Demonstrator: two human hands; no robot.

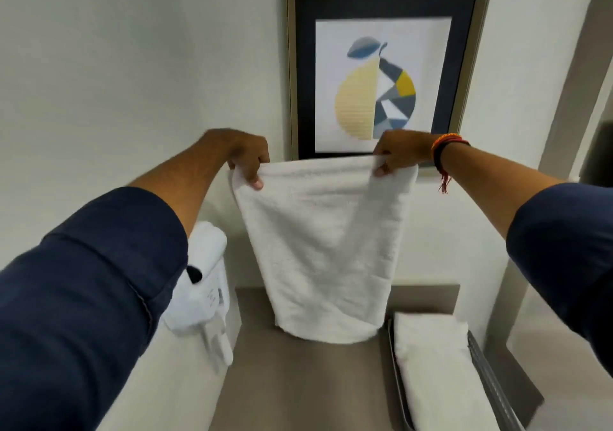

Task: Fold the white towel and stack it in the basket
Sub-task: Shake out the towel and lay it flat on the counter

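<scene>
Towel (326,248) hung mid-frame, pinched by its top corners: left hand (247,157) closed on one, right hand (399,155) closed on the other, bottom fold brushing the counter (298,381). Best kept taut and level, corners brought together evenly for a square fold. White, thick, plush, doubled over; basket (491,387) lower right, already holding a folded towel.

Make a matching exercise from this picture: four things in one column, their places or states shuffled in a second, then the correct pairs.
1. white towel
2. folded towel
3. framed picture
4. thread bracelet

A. on the right wrist
B. lying in the basket
C. hanging on the wall
D. held up by its top corners by the left hand and right hand

Pairs: 1-D, 2-B, 3-C, 4-A
</scene>
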